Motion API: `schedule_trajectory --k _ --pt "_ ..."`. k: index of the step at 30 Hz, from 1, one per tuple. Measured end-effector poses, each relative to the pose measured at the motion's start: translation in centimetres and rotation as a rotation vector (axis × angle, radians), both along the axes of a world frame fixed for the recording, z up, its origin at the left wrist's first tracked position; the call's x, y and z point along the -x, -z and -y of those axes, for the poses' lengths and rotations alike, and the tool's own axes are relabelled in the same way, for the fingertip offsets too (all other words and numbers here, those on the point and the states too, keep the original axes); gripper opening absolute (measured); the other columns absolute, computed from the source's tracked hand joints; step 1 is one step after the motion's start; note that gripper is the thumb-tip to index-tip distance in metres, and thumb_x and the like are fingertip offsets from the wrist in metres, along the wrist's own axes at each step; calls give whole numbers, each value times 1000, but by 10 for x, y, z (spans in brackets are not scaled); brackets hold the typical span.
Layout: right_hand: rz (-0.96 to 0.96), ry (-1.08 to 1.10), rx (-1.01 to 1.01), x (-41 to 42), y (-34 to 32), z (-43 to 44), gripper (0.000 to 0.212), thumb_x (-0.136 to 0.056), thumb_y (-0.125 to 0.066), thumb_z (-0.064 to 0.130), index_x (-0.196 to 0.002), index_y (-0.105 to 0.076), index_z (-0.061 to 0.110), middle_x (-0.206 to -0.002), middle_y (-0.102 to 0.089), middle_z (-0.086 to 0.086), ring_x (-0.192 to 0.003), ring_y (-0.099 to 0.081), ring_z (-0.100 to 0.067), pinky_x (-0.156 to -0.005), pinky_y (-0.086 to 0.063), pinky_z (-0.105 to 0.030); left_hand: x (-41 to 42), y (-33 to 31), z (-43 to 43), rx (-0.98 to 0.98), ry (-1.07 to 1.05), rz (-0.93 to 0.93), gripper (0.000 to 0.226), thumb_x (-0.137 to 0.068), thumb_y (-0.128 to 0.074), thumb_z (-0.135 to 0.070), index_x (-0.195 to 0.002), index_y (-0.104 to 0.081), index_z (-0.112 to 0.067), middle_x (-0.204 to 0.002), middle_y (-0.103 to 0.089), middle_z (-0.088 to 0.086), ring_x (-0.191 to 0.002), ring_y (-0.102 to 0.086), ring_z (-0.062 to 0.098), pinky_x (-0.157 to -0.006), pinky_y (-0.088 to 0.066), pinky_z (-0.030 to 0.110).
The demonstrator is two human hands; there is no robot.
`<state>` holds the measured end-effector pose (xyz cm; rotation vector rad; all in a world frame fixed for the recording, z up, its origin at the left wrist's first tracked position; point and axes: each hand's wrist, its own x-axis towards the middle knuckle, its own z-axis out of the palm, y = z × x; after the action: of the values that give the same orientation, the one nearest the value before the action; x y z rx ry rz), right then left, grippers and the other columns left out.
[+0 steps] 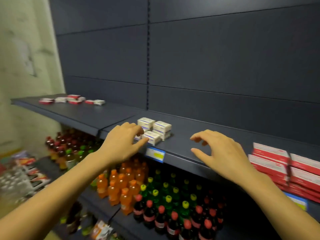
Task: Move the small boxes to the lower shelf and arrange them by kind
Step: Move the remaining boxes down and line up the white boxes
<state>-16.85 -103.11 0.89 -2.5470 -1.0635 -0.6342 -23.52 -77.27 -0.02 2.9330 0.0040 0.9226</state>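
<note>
We face a dark panel point(225, 58) that fills the upper half of the frame. Below it a dark shelf point(181, 142) runs from the left edge to the lower right. Under the shelf, across the bottom of the frame, stand rows of bottles point(155, 196) with orange, green and dark red drinks.

At the right edge, red boxes point(280, 168) lie in neat stacks on the shelf. Our right hand point(223, 156) hovers over bare shelf right of centre, fingers spread and loosely bent, holding nothing.

Our left hand point(121, 142) reaches in from the lower left to the white boxes point(155, 130), which sit stacked in a tight cluster at the centre of the frame, near the shelf's front edge. Its thumb lies against the front box and its fingers curve over the ones behind. We cannot tell whether it grips one.

At the upper left, red and white loose boxes point(71, 99) lie scattered on the shelf. A blue and yellow tag point(155, 154) hangs on the shelf edge just below the white boxes.
</note>
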Motion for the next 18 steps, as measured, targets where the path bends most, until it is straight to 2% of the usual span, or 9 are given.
schedule_trajectory --k 9,18 --pt "23 -169 11 -3 -8 -162 27 -88 -50 42 -115 -52 39 -114 -54 23 -108 -51 -5 -71 -34 -24 51 -8 -144 -38 -199 -20 38 -89 -43 -49 -107 -58 -18 -107 -62 -1 -98 -54 16 -84 -47 33" --pt "-6 -224 10 -13 -1 -325 27 -89 -51 45 -115 -53 37 -113 -57 19 -105 -54 -5 -78 -45 -29 65 -8 -289 -32 -238 -13 32 -89 -48 -45 -101 -60 -18 -104 -63 0 -87 -48 10 -71 -35 22"
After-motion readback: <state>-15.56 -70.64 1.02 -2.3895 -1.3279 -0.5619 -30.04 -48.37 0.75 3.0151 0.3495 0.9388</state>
